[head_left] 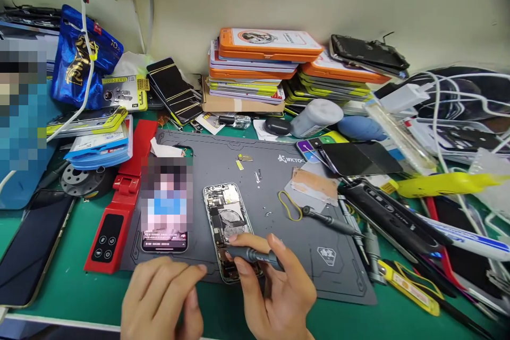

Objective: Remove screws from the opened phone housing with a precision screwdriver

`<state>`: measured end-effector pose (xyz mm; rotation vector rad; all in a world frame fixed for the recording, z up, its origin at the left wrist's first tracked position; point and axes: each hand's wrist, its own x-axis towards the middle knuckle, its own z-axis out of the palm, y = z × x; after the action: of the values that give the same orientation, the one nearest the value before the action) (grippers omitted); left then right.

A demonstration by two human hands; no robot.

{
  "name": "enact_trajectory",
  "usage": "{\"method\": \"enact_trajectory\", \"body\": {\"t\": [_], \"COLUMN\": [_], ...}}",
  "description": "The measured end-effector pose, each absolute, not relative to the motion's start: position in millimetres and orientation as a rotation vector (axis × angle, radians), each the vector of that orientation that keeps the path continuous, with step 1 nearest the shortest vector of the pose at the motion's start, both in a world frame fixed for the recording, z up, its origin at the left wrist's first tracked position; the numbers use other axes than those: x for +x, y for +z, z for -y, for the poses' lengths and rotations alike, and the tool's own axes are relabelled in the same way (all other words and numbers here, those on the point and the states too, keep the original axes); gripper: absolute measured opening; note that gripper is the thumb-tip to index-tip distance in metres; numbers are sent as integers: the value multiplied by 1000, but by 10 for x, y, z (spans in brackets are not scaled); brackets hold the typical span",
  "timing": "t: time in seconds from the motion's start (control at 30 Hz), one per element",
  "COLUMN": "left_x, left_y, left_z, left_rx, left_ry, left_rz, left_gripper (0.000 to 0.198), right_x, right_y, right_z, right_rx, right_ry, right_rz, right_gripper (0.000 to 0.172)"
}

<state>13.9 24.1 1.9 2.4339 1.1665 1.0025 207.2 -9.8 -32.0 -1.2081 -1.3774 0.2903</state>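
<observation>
An opened phone (229, 212) lies on the grey work mat (255, 151), tilted slightly, its inner boards and parts bare. My right hand (274, 281) grips a dark grey screwdriver (258, 256) between thumb and fingers. The tool lies low across the lower half of the phone, its tip end toward the phone's left edge; whether the tip touches a screw I cannot tell. Left of the phone's bottom end is my left hand (159, 297), loosely curled, with a gap between thumb and index finger and nothing visible in it.
A lit phone (165, 241) rests against a red holder (105, 239) on the left. Small metal parts (258, 175) and another screwdriver (330, 220) lie on the mat. Stacked orange boxes (271, 53) stand behind. Tools, including a yellow cutter (410, 287), crowd the right side.
</observation>
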Motion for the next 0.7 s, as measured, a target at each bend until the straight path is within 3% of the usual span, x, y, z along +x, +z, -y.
{"method": "enact_trajectory", "body": {"t": [0.33,0.7], "left_x": [-211,-158], "left_y": [7,-62], "left_z": [-490,-393], "left_rx": [2352,2435], "left_ry": [1107,723], "left_rz": [-1742,-1866], "left_gripper": [31,41], "right_x": [2076,2141], "right_y": [-318,-245], "right_z": [97,64], "right_rx": [-1223,-1238], "right_ry": [280,149], "right_rz": [1385,1535], "right_gripper": [80,76]}}
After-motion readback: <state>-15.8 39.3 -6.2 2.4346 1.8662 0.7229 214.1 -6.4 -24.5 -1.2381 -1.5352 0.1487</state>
